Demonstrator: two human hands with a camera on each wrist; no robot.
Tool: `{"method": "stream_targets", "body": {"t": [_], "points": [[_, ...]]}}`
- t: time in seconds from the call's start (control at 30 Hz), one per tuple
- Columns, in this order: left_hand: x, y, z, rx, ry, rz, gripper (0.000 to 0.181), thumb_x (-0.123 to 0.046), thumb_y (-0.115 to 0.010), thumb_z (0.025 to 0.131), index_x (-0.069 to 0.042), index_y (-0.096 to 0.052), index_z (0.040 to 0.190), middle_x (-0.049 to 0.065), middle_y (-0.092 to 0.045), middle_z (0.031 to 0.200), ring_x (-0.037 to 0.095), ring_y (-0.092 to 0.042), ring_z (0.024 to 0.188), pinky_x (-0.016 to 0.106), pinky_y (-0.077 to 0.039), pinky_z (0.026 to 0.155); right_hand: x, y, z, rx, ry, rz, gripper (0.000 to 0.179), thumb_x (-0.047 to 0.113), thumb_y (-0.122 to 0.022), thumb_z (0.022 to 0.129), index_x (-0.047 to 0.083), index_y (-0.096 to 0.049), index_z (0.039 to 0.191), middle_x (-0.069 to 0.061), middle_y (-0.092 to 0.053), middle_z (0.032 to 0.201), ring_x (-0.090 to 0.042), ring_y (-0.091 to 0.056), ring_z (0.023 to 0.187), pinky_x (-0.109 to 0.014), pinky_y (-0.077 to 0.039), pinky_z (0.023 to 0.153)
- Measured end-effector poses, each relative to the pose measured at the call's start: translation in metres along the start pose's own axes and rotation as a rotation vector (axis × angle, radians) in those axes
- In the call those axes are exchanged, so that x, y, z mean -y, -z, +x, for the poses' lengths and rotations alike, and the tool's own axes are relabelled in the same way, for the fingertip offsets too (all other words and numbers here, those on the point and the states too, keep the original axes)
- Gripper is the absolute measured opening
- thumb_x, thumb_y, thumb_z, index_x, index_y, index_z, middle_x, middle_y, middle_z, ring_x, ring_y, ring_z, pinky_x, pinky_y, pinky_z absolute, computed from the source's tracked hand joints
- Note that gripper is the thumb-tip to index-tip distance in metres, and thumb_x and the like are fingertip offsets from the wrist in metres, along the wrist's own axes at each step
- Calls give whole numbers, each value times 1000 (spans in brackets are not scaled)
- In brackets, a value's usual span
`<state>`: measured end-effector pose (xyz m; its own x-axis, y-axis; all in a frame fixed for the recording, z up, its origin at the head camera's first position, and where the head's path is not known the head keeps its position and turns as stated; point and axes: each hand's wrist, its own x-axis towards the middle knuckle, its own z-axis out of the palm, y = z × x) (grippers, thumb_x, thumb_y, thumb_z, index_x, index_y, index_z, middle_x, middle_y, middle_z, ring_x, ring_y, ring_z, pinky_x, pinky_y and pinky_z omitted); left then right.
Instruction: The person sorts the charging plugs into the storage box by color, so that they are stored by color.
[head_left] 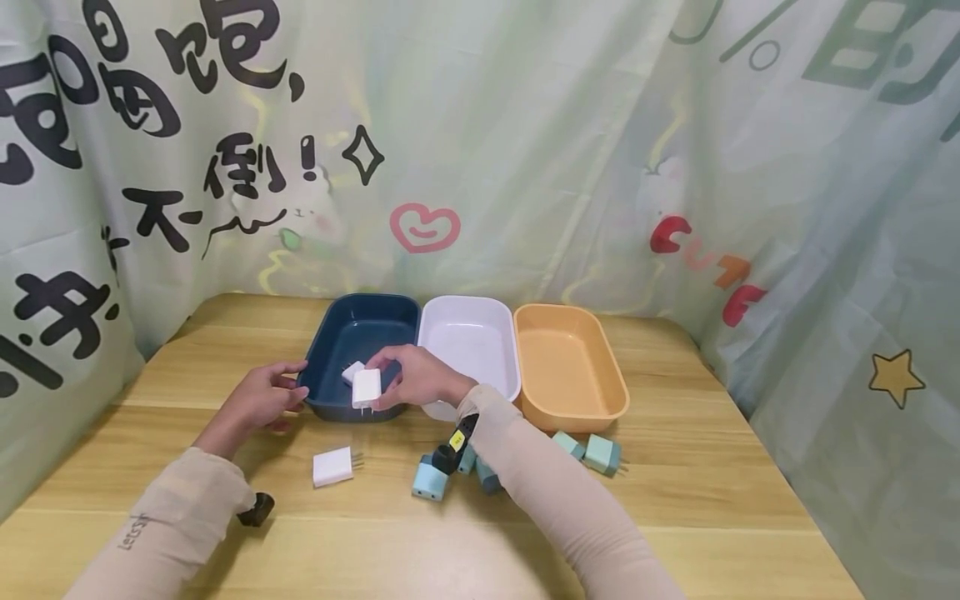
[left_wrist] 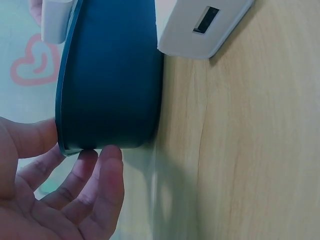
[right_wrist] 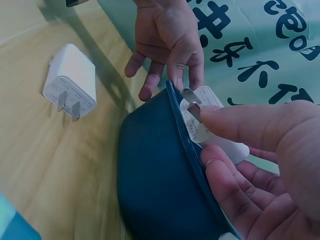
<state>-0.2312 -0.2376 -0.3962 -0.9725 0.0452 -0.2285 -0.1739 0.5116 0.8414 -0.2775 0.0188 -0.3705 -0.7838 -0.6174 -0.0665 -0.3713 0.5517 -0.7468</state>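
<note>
My right hand (head_left: 422, 375) pinches a white charger (head_left: 367, 387) over the front of the dark blue bin (head_left: 367, 321). In the right wrist view, the held charger (right_wrist: 200, 120) shows its two metal prongs near my thumb. Inside the bin lies another white charger (head_left: 352, 372), partly hidden. At the bin's left side, my left hand (head_left: 262, 396) touches the rim with loosely bent, spread fingers. A third white charger (head_left: 332, 467) lies on its side on the table in front, its prongs pointing right; its USB port shows in the left wrist view.
Beside the blue bin stand a white bin (head_left: 472, 333) and an orange bin (head_left: 567, 362). Several blue and green chargers, among them a light blue one (head_left: 430, 481) and a green one (head_left: 602, 454), lie in front, some behind my right forearm. A printed curtain (head_left: 510, 150) hangs behind the table.
</note>
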Motion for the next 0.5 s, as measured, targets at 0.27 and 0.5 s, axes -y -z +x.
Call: {"method": "stream_targets", "body": {"t": [0.27, 0.5], "points": [[0, -1, 3, 13, 4, 0, 62, -14, -59, 97, -2, -30, 151, 34, -43, 131, 32, -64, 95, 41, -56, 68, -4, 5, 5, -29, -24, 4, 50, 15, -87, 73, 15, -64, 117, 1, -57, 108, -14, -64, 71, -24, -52, 67], [1, 2, 1, 14, -6, 9, 63, -14, -59, 97, 0, -29, 150, 34, -43, 130, 31, -65, 93, 42, -56, 68, -6, 8, 12, -31, -18, -1, 50, 15, -87, 72, 14, -64, 116, 1, -58, 106, -12, -66, 69, -23, -50, 72]]}}
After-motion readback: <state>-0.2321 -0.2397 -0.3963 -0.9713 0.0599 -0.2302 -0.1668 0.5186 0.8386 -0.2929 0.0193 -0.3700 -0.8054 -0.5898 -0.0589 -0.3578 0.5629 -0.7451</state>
